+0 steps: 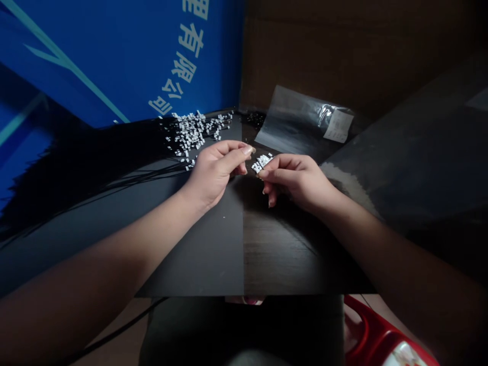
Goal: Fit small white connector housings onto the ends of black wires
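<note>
While pinching a bunch of white wire-end connectors (262,162) between the fingers of the right hand (299,180), seemingly to keep them gathered, and holding the left hand (215,170) just beside them, fingertips pressed together on nothing clearly visible, with a loose heap of connectors (194,131) lying within reach at the far edge of the tabletop (198,244).

Past the right hand (295,180) lies a clear plastic bag (293,122) with a white label (338,126), a brown cardboard wall (305,51) behind it. Beyond the left hand (215,173) stands a blue printed board (114,61) (white Chinese characters on it), and a red plastic object (375,330) sits below the right hand.
</note>
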`<act>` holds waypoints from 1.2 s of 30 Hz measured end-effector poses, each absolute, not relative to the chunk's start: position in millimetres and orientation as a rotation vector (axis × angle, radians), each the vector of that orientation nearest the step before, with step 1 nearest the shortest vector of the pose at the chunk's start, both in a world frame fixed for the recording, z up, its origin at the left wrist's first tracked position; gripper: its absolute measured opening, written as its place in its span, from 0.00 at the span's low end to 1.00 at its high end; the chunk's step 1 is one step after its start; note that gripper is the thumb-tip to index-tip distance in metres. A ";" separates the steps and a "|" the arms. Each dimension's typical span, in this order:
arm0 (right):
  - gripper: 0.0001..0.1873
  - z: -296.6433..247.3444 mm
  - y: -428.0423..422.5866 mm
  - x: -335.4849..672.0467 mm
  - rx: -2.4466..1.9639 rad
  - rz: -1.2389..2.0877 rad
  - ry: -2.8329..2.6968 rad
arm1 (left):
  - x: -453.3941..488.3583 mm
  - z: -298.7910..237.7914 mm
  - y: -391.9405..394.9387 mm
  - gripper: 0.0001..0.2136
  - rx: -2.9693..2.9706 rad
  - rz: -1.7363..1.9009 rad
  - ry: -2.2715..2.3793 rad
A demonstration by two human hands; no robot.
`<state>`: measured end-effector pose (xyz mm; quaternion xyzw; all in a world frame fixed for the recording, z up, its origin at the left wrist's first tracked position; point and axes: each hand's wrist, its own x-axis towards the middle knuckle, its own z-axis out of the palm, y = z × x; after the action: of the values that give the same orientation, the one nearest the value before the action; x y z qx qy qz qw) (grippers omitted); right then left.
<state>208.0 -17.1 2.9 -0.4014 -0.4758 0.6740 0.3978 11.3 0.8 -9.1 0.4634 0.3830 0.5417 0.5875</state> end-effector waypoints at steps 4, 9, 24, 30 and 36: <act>0.13 -0.8 -13.4 211.5 -0.900 1.906 -1.136 | 10.9 -8.6 -1.8 0.08 1.073 1.180 0.815; 0.09 -1.9 -9.1 215.0 -0.761 2.089 -1.093 | 10.0 -8.2 -4.3 0.12 1.051 1.119 0.716; 0.08 -4.4 -6.1 216.9 -0.758 2.069 -1.121 | 7.9 -6.2 -4.5 0.09 1.088 1.126 0.689; 0.09 -3.1 -7.9 216.4 -0.801 2.067 -1.149 | 7.1 -4.3 -4.5 0.10 1.099 1.135 0.757; 0.10 -2.9 -8.1 217.6 -0.789 2.100 -1.171 | 7.6 -2.9 -5.2 0.11 1.105 1.117 0.742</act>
<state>217.6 -8.1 -2.9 -0.2973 -0.4412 0.7914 0.3011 7.6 -5.2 -2.9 0.4854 0.3259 0.4910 0.6458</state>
